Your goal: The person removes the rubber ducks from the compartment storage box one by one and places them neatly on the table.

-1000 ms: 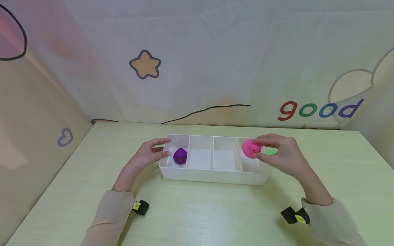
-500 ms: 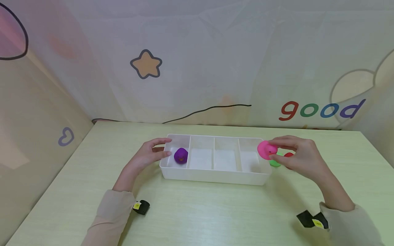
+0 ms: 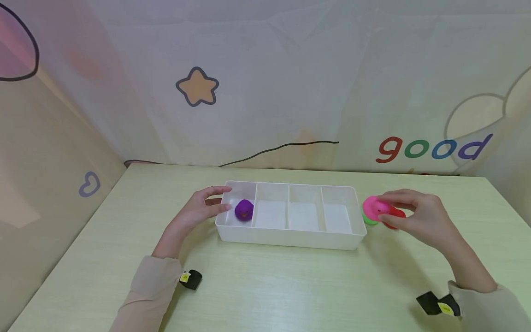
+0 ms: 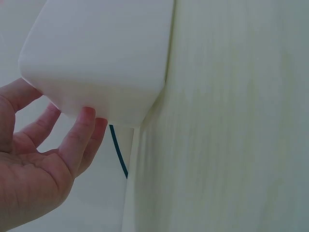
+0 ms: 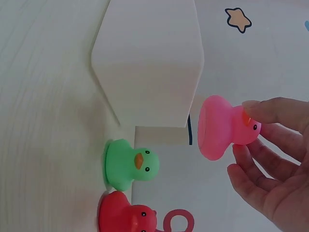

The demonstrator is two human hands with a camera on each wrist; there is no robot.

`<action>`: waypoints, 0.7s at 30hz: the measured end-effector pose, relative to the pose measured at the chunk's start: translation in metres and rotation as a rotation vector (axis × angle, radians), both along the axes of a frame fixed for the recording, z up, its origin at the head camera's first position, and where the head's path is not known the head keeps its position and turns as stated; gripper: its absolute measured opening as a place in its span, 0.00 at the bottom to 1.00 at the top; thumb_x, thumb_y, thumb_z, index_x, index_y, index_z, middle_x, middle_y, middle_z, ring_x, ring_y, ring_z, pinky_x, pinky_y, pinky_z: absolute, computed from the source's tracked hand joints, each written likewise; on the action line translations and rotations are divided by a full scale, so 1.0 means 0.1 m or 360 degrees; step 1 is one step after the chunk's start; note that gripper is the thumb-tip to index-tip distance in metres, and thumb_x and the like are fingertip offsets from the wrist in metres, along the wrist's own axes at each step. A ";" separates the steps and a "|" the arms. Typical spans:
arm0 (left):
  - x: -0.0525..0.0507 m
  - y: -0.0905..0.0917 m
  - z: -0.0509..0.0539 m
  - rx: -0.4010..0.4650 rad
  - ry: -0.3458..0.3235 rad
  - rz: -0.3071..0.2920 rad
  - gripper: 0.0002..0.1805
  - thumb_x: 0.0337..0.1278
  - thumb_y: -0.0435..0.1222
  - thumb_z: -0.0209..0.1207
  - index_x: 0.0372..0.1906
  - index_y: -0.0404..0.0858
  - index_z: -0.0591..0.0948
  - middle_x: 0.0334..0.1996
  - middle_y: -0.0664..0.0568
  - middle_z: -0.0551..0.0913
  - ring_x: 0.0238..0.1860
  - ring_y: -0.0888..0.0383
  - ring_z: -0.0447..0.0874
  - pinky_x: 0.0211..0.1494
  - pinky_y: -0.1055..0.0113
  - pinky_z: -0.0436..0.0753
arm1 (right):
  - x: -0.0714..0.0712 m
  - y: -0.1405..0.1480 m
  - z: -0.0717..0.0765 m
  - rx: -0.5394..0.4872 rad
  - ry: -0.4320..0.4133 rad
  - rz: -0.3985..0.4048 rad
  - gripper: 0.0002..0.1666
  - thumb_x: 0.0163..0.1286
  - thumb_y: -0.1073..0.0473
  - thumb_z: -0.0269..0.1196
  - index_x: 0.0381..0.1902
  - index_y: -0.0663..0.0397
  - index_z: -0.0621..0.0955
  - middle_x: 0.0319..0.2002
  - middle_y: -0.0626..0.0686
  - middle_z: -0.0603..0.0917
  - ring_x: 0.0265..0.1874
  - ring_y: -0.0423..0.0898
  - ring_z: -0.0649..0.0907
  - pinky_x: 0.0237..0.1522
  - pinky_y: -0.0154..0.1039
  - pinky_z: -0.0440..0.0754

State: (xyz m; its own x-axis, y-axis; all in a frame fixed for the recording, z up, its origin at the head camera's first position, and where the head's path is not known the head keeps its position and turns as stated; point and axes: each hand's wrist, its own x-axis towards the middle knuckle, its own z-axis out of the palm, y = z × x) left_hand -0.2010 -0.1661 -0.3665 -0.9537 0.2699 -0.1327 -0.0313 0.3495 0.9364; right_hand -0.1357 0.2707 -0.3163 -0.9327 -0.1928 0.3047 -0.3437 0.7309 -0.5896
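My right hand pinches a pink rubber duck by its head, tilted and held above the table, right of the white four-part divided tray. In the right wrist view, a green rubber duck and a red rubber duck sit on the table by the tray's right end. A purple rubber duck lies in the leftmost compartment. My left hand holds the tray's left end, its thumb and forefinger at the rim and other fingertips against the outer end wall.
The other three compartments show bare floors. A printed cloth hangs behind the table's back edge, and another stretch of cloth closes off the left side. The pale tabletop extends in front of the tray.
My right hand has carried the pink duck rightward from over the tray's rightmost compartment to beyond its right end. The red duck has come into sight. My left hand stays in place.
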 end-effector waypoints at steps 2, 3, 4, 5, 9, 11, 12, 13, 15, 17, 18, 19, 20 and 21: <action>0.00 0.00 0.01 0.0003 -0.0006 0.0003 0.28 0.53 0.36 0.61 0.61 0.38 0.69 0.62 0.45 0.65 0.61 0.44 0.67 0.57 0.53 0.72 | 0.00 0.03 -0.02 -0.0010 -0.0002 -0.0002 0.21 0.49 0.68 0.70 0.44 0.64 0.81 0.43 0.61 0.80 0.36 0.22 0.74 0.33 0.19 0.75; 0.00 0.00 0.01 0.0004 -0.0005 0.0005 0.28 0.52 0.36 0.61 0.61 0.38 0.69 0.62 0.45 0.66 0.61 0.44 0.67 0.57 0.53 0.72 | 0.01 0.04 -0.03 -0.0019 -0.0010 -0.0001 0.21 0.49 0.68 0.70 0.44 0.64 0.81 0.43 0.61 0.80 0.36 0.18 0.71 0.33 0.19 0.75; 0.00 0.00 0.01 0.0005 -0.0004 0.0004 0.28 0.52 0.35 0.61 0.61 0.38 0.69 0.62 0.45 0.66 0.61 0.44 0.67 0.57 0.54 0.72 | 0.01 0.05 -0.04 -0.0024 -0.0023 -0.0002 0.22 0.49 0.68 0.70 0.45 0.64 0.81 0.43 0.61 0.80 0.36 0.18 0.71 0.33 0.20 0.76; 0.01 0.00 0.01 0.0007 0.0000 0.0002 0.28 0.52 0.35 0.61 0.61 0.38 0.69 0.62 0.45 0.66 0.61 0.44 0.67 0.57 0.54 0.72 | 0.01 0.06 -0.05 -0.0020 -0.0033 -0.0006 0.22 0.49 0.67 0.70 0.45 0.64 0.81 0.43 0.61 0.80 0.36 0.19 0.71 0.33 0.20 0.76; 0.01 0.00 0.01 0.0001 0.0018 -0.0008 0.28 0.53 0.36 0.61 0.61 0.37 0.69 0.62 0.43 0.66 0.61 0.43 0.67 0.57 0.53 0.72 | 0.01 0.08 -0.10 0.0015 -0.0074 -0.0032 0.22 0.50 0.66 0.70 0.45 0.64 0.81 0.44 0.62 0.80 0.38 0.37 0.78 0.32 0.24 0.78; 0.01 0.00 0.01 -0.0005 0.0019 -0.0009 0.29 0.53 0.36 0.61 0.61 0.37 0.69 0.62 0.43 0.65 0.61 0.43 0.66 0.57 0.53 0.72 | 0.01 0.09 -0.13 0.0034 -0.0091 -0.0038 0.22 0.50 0.65 0.70 0.45 0.64 0.81 0.43 0.62 0.80 0.38 0.47 0.79 0.31 0.24 0.78; 0.01 0.00 0.01 -0.0005 0.0016 -0.0009 0.29 0.53 0.36 0.61 0.61 0.37 0.69 0.62 0.43 0.65 0.61 0.43 0.66 0.57 0.53 0.72 | 0.01 0.09 -0.15 0.0035 -0.0100 -0.0038 0.22 0.50 0.66 0.70 0.45 0.64 0.81 0.43 0.62 0.80 0.37 0.50 0.79 0.31 0.25 0.78; 0.01 0.00 0.01 -0.0007 0.0013 -0.0007 0.29 0.53 0.36 0.61 0.61 0.37 0.69 0.62 0.43 0.65 0.61 0.43 0.66 0.57 0.53 0.72 | 0.01 0.10 -0.16 0.0030 -0.0113 -0.0036 0.22 0.50 0.66 0.70 0.45 0.64 0.81 0.43 0.62 0.80 0.37 0.48 0.79 0.31 0.25 0.78; 0.01 0.00 0.01 -0.0009 0.0005 -0.0002 0.29 0.53 0.36 0.61 0.61 0.37 0.69 0.62 0.43 0.65 0.61 0.43 0.66 0.57 0.53 0.72 | 0.02 0.11 -0.19 0.0024 -0.0138 -0.0029 0.21 0.49 0.65 0.70 0.44 0.64 0.81 0.43 0.61 0.80 0.35 0.40 0.80 0.30 0.25 0.78; 0.01 0.00 0.01 -0.0006 -0.0002 0.0000 0.29 0.53 0.36 0.61 0.61 0.37 0.69 0.62 0.43 0.65 0.61 0.43 0.66 0.57 0.53 0.72 | 0.02 0.12 -0.21 0.0033 -0.0149 -0.0021 0.21 0.49 0.66 0.70 0.43 0.63 0.82 0.43 0.61 0.81 0.34 0.33 0.78 0.30 0.26 0.78; 0.01 0.00 0.01 -0.0007 -0.0001 -0.0001 0.29 0.53 0.36 0.61 0.61 0.37 0.69 0.62 0.43 0.65 0.61 0.43 0.66 0.57 0.53 0.72 | 0.02 0.13 -0.22 0.0042 -0.0146 -0.0017 0.21 0.48 0.66 0.70 0.43 0.63 0.82 0.42 0.60 0.81 0.33 0.31 0.78 0.31 0.26 0.79; 0.01 0.00 0.01 -0.0008 -0.0002 0.0001 0.29 0.53 0.36 0.62 0.61 0.37 0.69 0.62 0.43 0.65 0.61 0.43 0.66 0.57 0.53 0.72 | 0.02 0.13 -0.24 0.0052 -0.0143 -0.0013 0.21 0.48 0.66 0.70 0.43 0.63 0.82 0.42 0.60 0.81 0.33 0.32 0.78 0.32 0.26 0.79; 0.01 0.00 0.01 -0.0006 -0.0002 0.0000 0.29 0.53 0.36 0.62 0.61 0.37 0.69 0.62 0.43 0.65 0.61 0.43 0.66 0.57 0.53 0.72 | 0.02 0.14 -0.25 0.0059 -0.0145 -0.0007 0.21 0.48 0.66 0.71 0.42 0.63 0.82 0.42 0.60 0.81 0.33 0.35 0.79 0.32 0.26 0.79; 0.01 0.01 0.02 -0.0001 -0.0006 0.0004 0.29 0.52 0.36 0.62 0.61 0.38 0.69 0.62 0.44 0.65 0.61 0.43 0.66 0.57 0.53 0.72 | 0.02 0.14 -0.26 0.0065 -0.0146 0.0000 0.21 0.47 0.66 0.71 0.42 0.63 0.82 0.42 0.61 0.81 0.34 0.38 0.80 0.32 0.26 0.79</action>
State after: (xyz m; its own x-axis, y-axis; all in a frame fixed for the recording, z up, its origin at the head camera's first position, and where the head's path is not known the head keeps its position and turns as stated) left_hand -0.2000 -0.1655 -0.3649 -0.9538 0.2675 -0.1367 -0.0360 0.3500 0.9361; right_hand -0.1336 0.2849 -0.3424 -0.9564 -0.2030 0.2101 -0.2896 0.7549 -0.5884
